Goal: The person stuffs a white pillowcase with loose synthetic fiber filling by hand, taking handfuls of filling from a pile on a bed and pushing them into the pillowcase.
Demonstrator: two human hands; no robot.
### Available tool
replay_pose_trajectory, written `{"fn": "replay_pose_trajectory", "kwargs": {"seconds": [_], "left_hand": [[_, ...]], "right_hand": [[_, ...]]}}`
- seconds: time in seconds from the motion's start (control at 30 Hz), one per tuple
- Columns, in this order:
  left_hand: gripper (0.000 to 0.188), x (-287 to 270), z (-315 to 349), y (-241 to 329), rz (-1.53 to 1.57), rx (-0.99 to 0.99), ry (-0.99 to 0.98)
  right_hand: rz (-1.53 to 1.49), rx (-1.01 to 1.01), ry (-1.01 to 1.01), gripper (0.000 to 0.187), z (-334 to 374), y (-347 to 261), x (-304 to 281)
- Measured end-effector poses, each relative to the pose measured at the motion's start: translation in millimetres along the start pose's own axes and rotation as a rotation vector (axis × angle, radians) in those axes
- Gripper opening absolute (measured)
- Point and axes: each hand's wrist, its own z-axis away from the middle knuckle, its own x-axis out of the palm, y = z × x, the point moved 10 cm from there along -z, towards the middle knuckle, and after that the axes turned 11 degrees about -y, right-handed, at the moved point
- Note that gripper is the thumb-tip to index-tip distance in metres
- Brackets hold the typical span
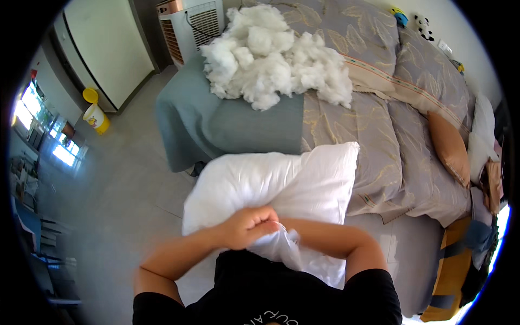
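A plump white pillow [252, 181] lies in front of the person's body, off the near edge of the bed [352, 130], with its far right corner reaching in view over that edge. The left hand [250, 226] is clenched over the near side of the pillow, its fingers grasping a gathered fold of white cloth. The right forearm [330, 237] crosses the pillow from the right and ends at the left hand; the right hand is mostly hidden there, so I cannot tell whether it is clenched or released.

On the bed, a big loose heap of white stuffing [265, 59] sits toward the far left corner, partly on a grey-green blanket [238, 122] that hangs over the left edge. The bedspread is grey with a leaf pattern. A brown cushion [447, 146] lies by the right edge, and a toy panda [422, 26] sits near the far right corner. Past the far left corner stands an air cooler [187, 32]. A yellow and white bin [96, 119] stands on the floor [127, 179], its lid up.
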Motion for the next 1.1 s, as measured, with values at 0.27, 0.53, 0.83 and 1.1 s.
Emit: {"fn": "replay_pose_trajectory", "kwargs": {"seconds": [0.27,0.53,0.83,1.1], "left_hand": [[0.017,30.1,-31.1,-40.6,0.971,0.046,0.022],[0.018,1.2,-71.5,37.2,0.792,0.322,-0.184],[0.025,-230.0,-43.7,97.1,0.546,0.528,0.736],[0.021,-277.9,-18.3,222.5,0.017,0.597,0.747]], "right_hand": [[-0.388,0.509,-0.046,0.033,-33.8,127.8,78.6],[-0.484,0.406,0.2,0.021,50.4,71.6,-134.5],[-0.148,0.92,0.213,0.035,187.0,85.0,-146.3],[0.787,0.493,0.802,0.036,162.6,-1.0,-393.6]]}}
